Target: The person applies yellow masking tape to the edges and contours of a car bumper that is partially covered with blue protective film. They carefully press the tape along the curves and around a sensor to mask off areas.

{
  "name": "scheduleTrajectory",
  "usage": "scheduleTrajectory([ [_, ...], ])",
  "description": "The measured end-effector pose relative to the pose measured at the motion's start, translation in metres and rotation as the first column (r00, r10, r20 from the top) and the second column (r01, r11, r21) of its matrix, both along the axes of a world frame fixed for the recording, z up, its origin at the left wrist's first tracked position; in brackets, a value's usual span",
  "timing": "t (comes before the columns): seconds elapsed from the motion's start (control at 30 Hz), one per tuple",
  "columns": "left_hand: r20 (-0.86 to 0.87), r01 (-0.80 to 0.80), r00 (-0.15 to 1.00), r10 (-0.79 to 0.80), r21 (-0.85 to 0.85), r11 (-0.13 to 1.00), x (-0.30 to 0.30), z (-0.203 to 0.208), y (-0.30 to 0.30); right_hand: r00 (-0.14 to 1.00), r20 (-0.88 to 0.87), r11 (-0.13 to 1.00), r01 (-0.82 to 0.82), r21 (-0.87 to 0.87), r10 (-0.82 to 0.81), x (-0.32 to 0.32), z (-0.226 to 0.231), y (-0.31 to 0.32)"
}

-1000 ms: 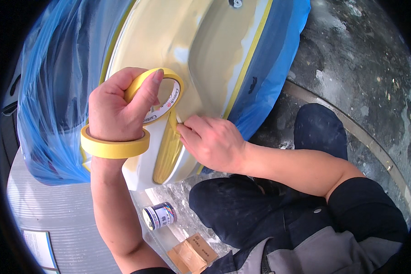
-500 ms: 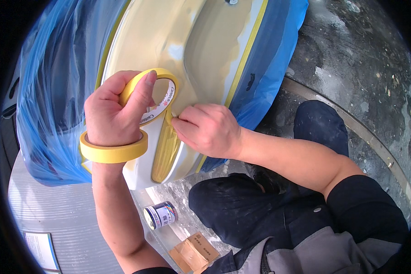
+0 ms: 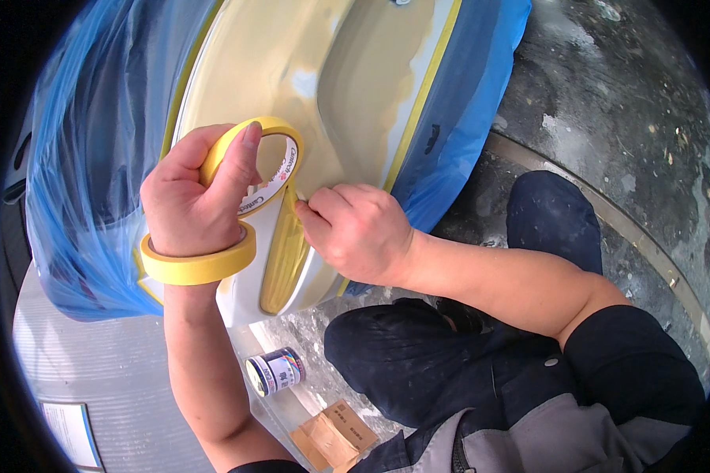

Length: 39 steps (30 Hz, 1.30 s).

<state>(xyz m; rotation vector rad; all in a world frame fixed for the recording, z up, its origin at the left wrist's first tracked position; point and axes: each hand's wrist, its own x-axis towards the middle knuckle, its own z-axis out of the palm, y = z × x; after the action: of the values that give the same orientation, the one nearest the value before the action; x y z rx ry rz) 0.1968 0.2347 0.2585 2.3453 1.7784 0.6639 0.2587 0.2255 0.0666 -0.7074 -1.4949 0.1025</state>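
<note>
My left hand point(image 3: 183, 193) is closed round a roll of yellow masking tape point(image 3: 285, 128), its thumb over the rim. A second yellow tape roll point(image 3: 201, 270) circles my left wrist like a bracelet. Just right of the held roll, my right hand point(image 3: 361, 235) is closed, its thumb and forefinger pinched at the yellow tape by the recess edge; the fingertips are partly hidden. Yellow tape strips cover the narrow tapered recess point(image 3: 280, 280) in a car bumper point(image 3: 244, 87) with beige, grey and white patches. A strip runs from the held roll towards this recess.
Blue masking film point(image 3: 95, 158) drapes the left side, and more blue film point(image 3: 442, 150) hangs along the right edge. Below stand a paint can point(image 3: 276, 370) and an opened cardboard box point(image 3: 335, 433). A metal strip point(image 3: 607, 209) crosses the stained floor by my knee.
My left hand and its tape roll have shifted slightly left. My right hand has moved very little and stays pinched at the tape.
</note>
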Motion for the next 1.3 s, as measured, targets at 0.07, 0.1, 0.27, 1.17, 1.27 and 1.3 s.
scheduleTrajectory([
  [0.07, 0.003, -0.004, 1.000, 0.004, 0.004, 1.000, -0.001, 0.000, -0.001, 1.000, 0.006, 1.000, -0.003, 0.009, 0.003, 0.001, -0.001, 0.000],
  [0.1, 0.011, -0.009, 1.000, 0.009, 0.008, 1.000, -0.001, -0.001, -0.001, 1.000, -0.001, 1.000, -0.004, 0.014, 0.004, 0.001, -0.001, 0.000],
  [0.27, 0.045, -0.021, 0.999, 0.022, -0.008, 1.000, -0.005, -0.001, -0.002, 0.999, 0.032, 1.000, -0.014, 0.001, 0.014, -0.003, -0.003, -0.002],
  [1.17, 0.146, -0.065, 0.988, 0.057, 0.049, 0.997, -0.022, -0.007, -0.009, 0.919, -0.308, 0.923, -0.320, -0.215, 0.246, -0.003, -0.002, -0.009],
  [1.27, 0.204, -0.072, 0.977, 0.066, 0.021, 0.997, -0.019, -0.004, -0.011, 0.851, -0.495, 0.858, -0.380, -0.347, 0.176, -0.002, 0.000, -0.008],
  [1.3, 0.230, -0.067, 0.971, 0.062, 0.014, 0.998, -0.018, -0.004, -0.012, 0.849, -0.512, 0.859, -0.353, -0.369, 0.129, -0.003, 0.002, -0.008],
])
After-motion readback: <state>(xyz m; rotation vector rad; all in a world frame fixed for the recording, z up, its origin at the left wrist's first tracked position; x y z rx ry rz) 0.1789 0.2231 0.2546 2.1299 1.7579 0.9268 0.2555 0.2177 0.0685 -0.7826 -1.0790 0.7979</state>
